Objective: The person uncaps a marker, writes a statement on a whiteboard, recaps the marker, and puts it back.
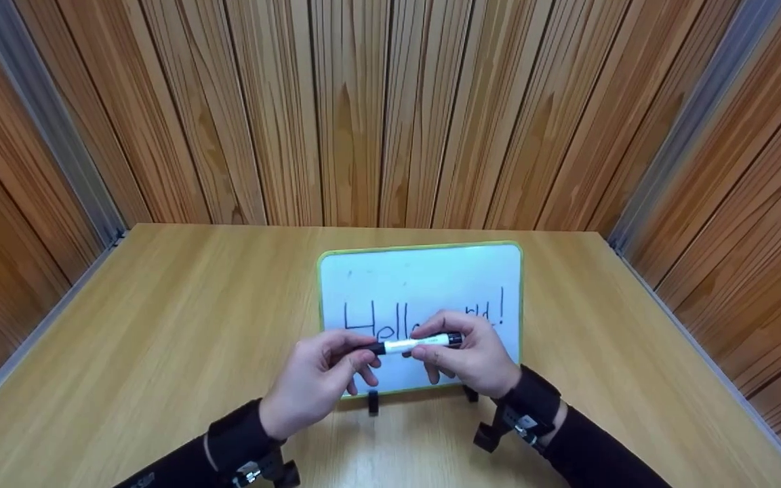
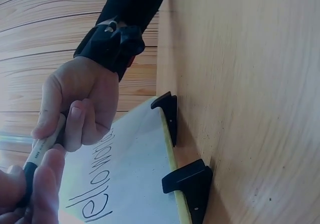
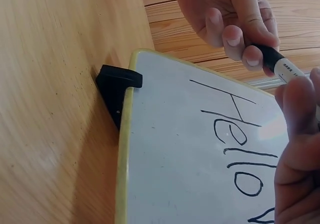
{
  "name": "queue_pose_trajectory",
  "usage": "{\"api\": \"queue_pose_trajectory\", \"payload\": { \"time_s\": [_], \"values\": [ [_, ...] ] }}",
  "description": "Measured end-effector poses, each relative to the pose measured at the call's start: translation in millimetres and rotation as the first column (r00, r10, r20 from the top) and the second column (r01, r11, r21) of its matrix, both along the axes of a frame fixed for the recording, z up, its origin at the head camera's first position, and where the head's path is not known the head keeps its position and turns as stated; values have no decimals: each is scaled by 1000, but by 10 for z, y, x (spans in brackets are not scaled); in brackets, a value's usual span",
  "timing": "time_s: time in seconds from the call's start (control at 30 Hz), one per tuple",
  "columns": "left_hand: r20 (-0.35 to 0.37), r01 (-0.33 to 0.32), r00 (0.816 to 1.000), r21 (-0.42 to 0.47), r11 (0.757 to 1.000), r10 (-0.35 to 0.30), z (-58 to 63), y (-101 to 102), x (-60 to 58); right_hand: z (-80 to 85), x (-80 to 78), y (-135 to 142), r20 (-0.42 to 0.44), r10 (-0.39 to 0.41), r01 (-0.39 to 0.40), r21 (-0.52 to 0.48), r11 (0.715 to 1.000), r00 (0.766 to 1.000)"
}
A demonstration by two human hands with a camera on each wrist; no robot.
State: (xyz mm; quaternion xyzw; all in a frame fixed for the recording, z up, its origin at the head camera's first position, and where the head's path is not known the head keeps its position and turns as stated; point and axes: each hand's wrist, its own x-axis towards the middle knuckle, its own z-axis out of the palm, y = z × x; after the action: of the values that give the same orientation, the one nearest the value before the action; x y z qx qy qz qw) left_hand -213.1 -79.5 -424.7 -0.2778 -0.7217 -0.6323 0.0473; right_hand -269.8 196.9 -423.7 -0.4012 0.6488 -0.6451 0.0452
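A white marker with black ends (image 1: pixel 401 346) lies level between both hands, in front of the whiteboard (image 1: pixel 424 271). My left hand (image 1: pixel 312 373) pinches its black left end between thumb and fingers. The right hand (image 1: pixel 468 352) grips the white barrel near the other black end. In the left wrist view the marker (image 2: pixel 39 153) slants between the two hands. Black handwriting (image 3: pixel 237 129) on the board begins with "Hello"; the right hand hides part of the second word in the head view, where "rld!" shows.
Two black stand feet (image 2: pixel 192 184) hold up the yellow-edged board on the wooden table (image 1: pixel 180 325). Wood-plank walls (image 1: pixel 350 115) enclose the table at the back and both sides. Black straps with small devices (image 1: pixel 529 413) sit on both wrists.
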Motion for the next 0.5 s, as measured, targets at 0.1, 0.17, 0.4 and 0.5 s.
{"api": "queue_pose_trajectory", "payload": {
  "time_s": [0.1,0.17,0.4,0.5],
  "values": [
    [3,-4,1000,-21,1000,4,20,-17,-4,-6,-5,-23,0,-1,1,2,1000,1000],
    [-6,1,1000,-44,999,-1,28,-37,-21,-4,-11,-25,-17,-6,6,11,1000,1000],
    [-365,-75,931,-202,977,-4,85,-126,-107,104,4,18,-188,-32,55,115,992,982],
    [-573,-176,820,-233,956,12,121,-153,-145,142,-4,65,-252,-30,64,127,990,967]
  ]
}}
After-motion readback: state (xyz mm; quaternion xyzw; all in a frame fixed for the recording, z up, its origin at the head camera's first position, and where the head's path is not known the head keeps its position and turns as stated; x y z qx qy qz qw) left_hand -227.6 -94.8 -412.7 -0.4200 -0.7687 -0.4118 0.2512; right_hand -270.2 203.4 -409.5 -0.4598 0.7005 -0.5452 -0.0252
